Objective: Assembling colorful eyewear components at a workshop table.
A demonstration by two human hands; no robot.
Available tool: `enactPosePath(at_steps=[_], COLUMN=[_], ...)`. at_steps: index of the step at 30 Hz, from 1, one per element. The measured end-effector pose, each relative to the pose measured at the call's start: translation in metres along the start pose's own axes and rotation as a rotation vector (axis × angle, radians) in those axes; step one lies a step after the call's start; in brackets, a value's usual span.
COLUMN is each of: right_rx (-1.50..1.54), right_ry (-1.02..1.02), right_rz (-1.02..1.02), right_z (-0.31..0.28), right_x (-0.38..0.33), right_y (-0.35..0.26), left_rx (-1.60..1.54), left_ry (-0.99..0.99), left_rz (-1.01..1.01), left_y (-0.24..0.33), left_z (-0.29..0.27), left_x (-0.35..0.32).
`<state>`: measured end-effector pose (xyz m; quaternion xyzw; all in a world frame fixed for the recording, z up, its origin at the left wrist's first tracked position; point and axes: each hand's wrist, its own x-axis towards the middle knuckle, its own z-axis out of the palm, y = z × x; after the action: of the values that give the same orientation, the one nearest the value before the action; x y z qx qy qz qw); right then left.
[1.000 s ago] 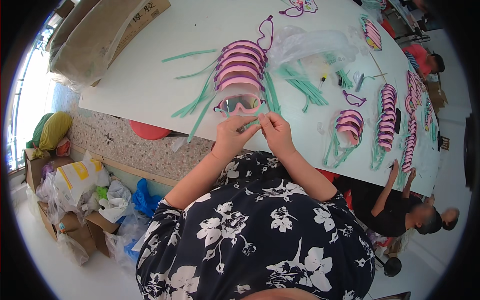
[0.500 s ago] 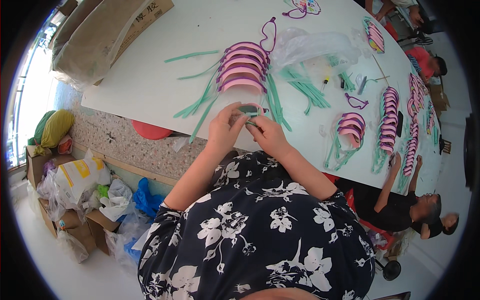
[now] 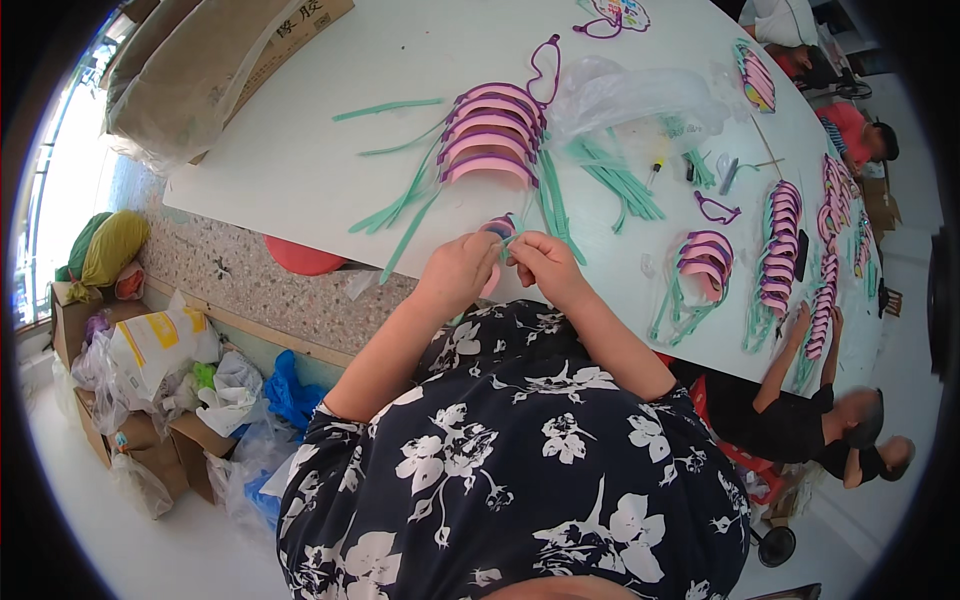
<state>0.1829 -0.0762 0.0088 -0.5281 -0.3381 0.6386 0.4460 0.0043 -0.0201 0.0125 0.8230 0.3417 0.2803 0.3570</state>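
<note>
Head view: goggles (image 3: 498, 226) have turned edge-on; left hand (image 3: 460, 270) grips them, right hand (image 3: 548, 268) pinches the green strap (image 3: 507, 241).

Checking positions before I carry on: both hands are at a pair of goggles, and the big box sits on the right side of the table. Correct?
Not quite: the head view shows the big box on the left side of the table. The left hand and right hand are indeed at the goggles.

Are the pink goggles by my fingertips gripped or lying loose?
Gripped: the left hand closes on the pink goggles, hiding part of them; the right hand pinches a green strap.
</note>
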Motion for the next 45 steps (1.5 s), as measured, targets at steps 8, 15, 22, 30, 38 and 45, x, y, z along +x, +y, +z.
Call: enactPosePath(at_steps=[8,15,22,30,38,45], right_rx=[-0.332,-0.6,-0.581,-0.893,-0.554,-0.064], right_ry=[0.07,0.221,0.115,0.314,-0.082,0.254], right_rz=[-0.223,-0.493,-0.288,0.028,0.278,0.22], right_z=[-0.002,0.009,-0.009,-0.038,-0.035,-0.076], right_x=[-0.002,-0.007,-0.008,0.029,0.046,0.014], right_y=[-0.004,-0.011,-0.004,-0.009,0.003,0.026], left_rx=[-0.102,-0.275,-0.074,-0.009,-0.096,-0.214], left_ry=[-0.096,-0.19,-0.113,-0.169,-0.334,-0.426], left_rz=[-0.037,-0.175,-0.014,0.112,0.103,0.121], left_y=[-0.001,0.0,0.007,0.022,0.045,0.066], left_z=[-0.004,-0.004,0.005,0.009,0.015,0.016], left_x=[0.004,-0.001,-0.018,-0.019,-0.016,-0.005])
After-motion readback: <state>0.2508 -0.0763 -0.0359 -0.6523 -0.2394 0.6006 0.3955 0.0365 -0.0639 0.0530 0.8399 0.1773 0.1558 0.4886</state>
